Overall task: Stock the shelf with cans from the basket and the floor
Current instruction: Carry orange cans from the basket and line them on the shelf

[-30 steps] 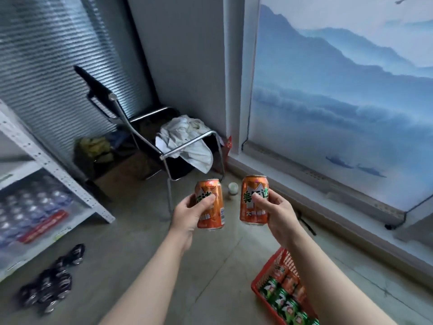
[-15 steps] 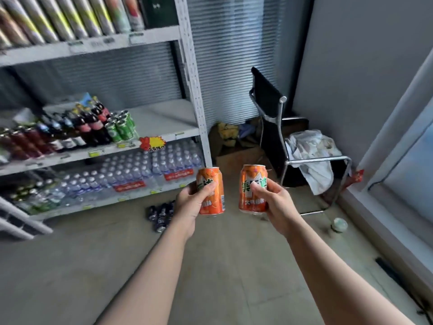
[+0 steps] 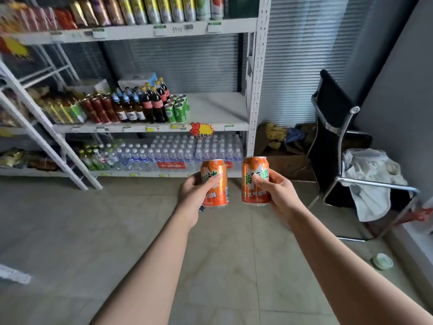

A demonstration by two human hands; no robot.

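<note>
My left hand (image 3: 193, 195) grips an orange soda can (image 3: 216, 184) upright, and my right hand (image 3: 275, 197) grips a second orange can (image 3: 254, 178) beside it. Both cans are held out at chest height, a little apart, facing the white metal shelf (image 3: 215, 124). The middle board carries bottles and a small group of green cans (image 3: 178, 109) at its left and centre; its right part is bare. The basket is out of view. The cans on the floor are hidden behind my left hand, apart from a sliver.
Packs of water bottles (image 3: 178, 153) fill the bottom board, tall cans (image 3: 152, 9) line the top board. A black chair (image 3: 337, 141) with a white cloth (image 3: 372, 174) stands to the right by the wall. A small round lid (image 3: 382, 261) lies on the floor.
My view has swung left from the window wall and chair to face the shelf. Both hands keep the same hold on the orange cans, and the shelf is now closer.
</note>
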